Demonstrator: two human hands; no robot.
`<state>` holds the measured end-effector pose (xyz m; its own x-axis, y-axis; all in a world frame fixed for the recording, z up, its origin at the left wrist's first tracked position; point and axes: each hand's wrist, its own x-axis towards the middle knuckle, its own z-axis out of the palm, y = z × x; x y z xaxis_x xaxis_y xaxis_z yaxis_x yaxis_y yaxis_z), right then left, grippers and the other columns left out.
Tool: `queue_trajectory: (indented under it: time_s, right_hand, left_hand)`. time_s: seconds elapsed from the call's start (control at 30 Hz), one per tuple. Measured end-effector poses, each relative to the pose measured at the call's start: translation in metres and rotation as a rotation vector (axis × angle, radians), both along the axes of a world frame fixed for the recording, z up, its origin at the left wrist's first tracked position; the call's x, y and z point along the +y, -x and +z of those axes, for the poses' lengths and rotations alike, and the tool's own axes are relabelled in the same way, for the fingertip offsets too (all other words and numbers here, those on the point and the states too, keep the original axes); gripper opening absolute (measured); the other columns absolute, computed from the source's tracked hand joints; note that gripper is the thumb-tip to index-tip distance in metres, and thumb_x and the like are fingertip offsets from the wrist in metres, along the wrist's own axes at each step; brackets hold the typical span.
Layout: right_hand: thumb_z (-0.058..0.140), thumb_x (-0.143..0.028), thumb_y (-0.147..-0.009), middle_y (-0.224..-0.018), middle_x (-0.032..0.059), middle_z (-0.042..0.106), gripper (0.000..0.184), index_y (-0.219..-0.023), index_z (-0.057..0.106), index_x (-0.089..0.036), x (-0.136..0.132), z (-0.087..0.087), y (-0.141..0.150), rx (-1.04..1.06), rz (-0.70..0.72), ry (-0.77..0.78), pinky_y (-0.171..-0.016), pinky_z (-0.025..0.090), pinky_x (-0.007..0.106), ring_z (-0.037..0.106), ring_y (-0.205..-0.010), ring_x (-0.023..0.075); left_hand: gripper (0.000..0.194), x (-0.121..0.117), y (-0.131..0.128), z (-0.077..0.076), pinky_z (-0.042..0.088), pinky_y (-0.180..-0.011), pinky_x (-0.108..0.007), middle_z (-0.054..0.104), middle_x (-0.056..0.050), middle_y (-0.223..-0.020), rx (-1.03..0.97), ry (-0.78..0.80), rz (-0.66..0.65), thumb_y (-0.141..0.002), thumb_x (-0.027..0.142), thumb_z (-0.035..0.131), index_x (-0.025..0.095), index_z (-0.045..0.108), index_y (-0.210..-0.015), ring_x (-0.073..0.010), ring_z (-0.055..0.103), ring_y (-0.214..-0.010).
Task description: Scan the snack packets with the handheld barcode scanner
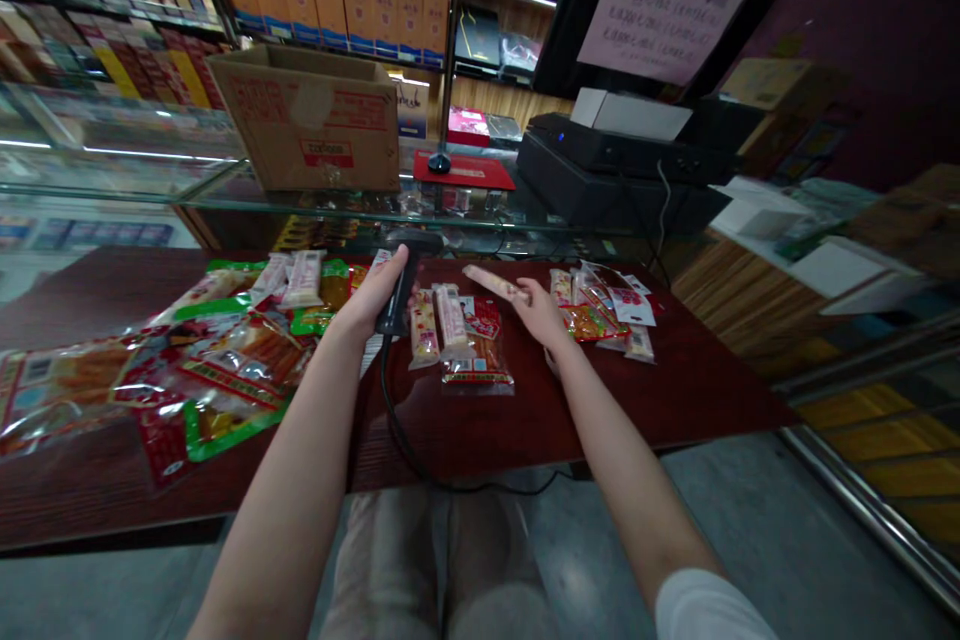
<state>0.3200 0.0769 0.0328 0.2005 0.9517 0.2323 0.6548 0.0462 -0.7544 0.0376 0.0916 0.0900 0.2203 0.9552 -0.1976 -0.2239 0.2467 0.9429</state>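
Note:
My left hand is wrapped round the grip of a black barcode scanner, whose cord drops over the table's front edge. Between the fingers of my right hand is one end of a pale, wrapped snack bar, held above the table and tilted. Below and between both hands lie two wrapped snack bars and a red snack packet. A large pile of snack packets spreads over the left side. Close to my right hand rests a smaller group of packets.
The dark red wooden table stands before a glass counter. On the counter are an open cardboard box, a red mat and a black machine with a white box on it. Boxed goods fill the shelves behind.

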Motion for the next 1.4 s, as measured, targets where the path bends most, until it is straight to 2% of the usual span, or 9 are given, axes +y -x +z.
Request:
queue_trajectory:
  time_s: [0.1,0.17,0.33,0.43,0.63,0.8,1.1,1.27,1.4]
  right_hand:
    - [0.051,-0.038,-0.083,-0.096,0.0037,0.072,0.036,-0.114,0.058,-0.023,-0.002,0.009,-0.021,0.605,0.056,0.050,-0.070,0.054,0.033,0.066,-0.070,0.0172]
    - [0.054,-0.038,-0.081,-0.093,0.0022,0.073,0.034,-0.111,0.058,-0.025,-0.008,0.018,-0.028,0.921,0.179,0.078,-0.068,0.055,0.032,0.068,-0.070,0.0169]
    - [0.058,-0.025,-0.073,-0.095,0.0020,0.076,0.034,-0.107,0.059,-0.025,-0.018,0.030,-0.030,1.242,0.341,0.096,-0.081,0.057,0.037,0.072,-0.086,0.0195]
    - [0.055,-0.021,-0.071,-0.093,0.0010,0.076,0.037,-0.108,0.058,-0.026,-0.018,0.030,-0.034,1.230,0.378,0.103,-0.081,0.057,0.037,0.071,-0.080,0.0174]
    - [0.051,-0.026,-0.082,-0.086,0.0042,0.074,0.032,-0.112,0.060,-0.020,-0.016,0.026,-0.048,1.024,0.424,0.240,-0.058,0.054,0.029,0.063,-0.058,0.0148]
    - [0.047,-0.028,-0.088,-0.082,0.0047,0.073,0.026,-0.110,0.059,-0.018,-0.015,0.024,-0.052,1.006,0.494,0.336,-0.055,0.052,0.028,0.057,-0.051,0.0128]
    - [0.043,-0.024,-0.089,-0.081,0.0058,0.073,0.027,-0.110,0.058,-0.016,-0.016,0.023,-0.053,1.035,0.514,0.383,-0.056,0.051,0.029,0.055,-0.049,0.0124]
    - [0.048,-0.030,-0.086,-0.082,0.0047,0.071,0.027,-0.108,0.058,-0.018,-0.018,0.025,-0.050,0.950,0.486,0.325,-0.056,0.050,0.029,0.054,-0.050,0.0123]
    - [0.051,-0.039,-0.084,-0.094,0.0051,0.068,0.039,-0.119,0.058,-0.023,-0.019,0.032,-0.053,0.639,0.175,-0.032,-0.061,0.049,0.030,0.060,-0.063,0.0163]
  left_hand:
    - [0.050,-0.002,-0.006,-0.001,0.038,-0.036,-0.019,0.056,0.000,-0.057,-0.008,-0.046,-0.053,-0.085,0.065,0.058,0.016,0.062,-0.090,-0.0097,0.051,-0.041]
    - [0.051,-0.007,-0.012,0.000,0.038,-0.036,-0.018,0.057,0.001,-0.058,-0.027,-0.084,-0.099,-0.084,0.066,0.059,0.015,0.061,-0.091,-0.0092,0.051,-0.042]
    - [0.054,-0.027,-0.032,0.009,0.039,-0.036,-0.019,0.054,0.003,-0.059,-0.094,-0.115,-0.233,-0.081,0.069,0.060,0.016,0.059,-0.091,-0.0088,0.049,-0.041]
    - [0.054,-0.035,-0.040,0.012,0.039,-0.036,-0.019,0.054,0.002,-0.057,-0.086,-0.131,-0.291,-0.080,0.070,0.060,0.017,0.057,-0.086,-0.0084,0.048,-0.041]
    - [0.056,-0.037,-0.044,0.009,0.039,-0.037,-0.020,0.053,0.002,-0.055,-0.028,-0.143,-0.320,-0.080,0.073,0.058,0.017,0.055,-0.078,-0.0086,0.048,-0.041]
    - [0.057,-0.035,-0.046,0.005,0.039,-0.037,-0.020,0.053,0.004,-0.057,0.002,-0.147,-0.265,-0.078,0.073,0.059,0.016,0.057,-0.087,-0.0082,0.048,-0.042]
    - [0.060,-0.036,-0.050,0.003,0.038,-0.037,-0.019,0.050,0.005,-0.055,0.007,-0.150,-0.305,-0.074,0.074,0.064,0.017,0.052,-0.086,-0.0077,0.046,-0.041]
    - [0.065,-0.035,-0.050,0.002,0.036,-0.036,-0.019,0.052,0.004,-0.057,0.012,-0.164,-0.295,-0.071,0.077,0.064,0.016,0.053,-0.091,-0.0081,0.047,-0.041]
    - [0.057,-0.032,-0.046,0.002,0.038,-0.037,-0.019,0.053,0.004,-0.057,0.064,-0.173,-0.200,-0.077,0.074,0.060,0.018,0.051,-0.085,-0.0080,0.047,-0.040]
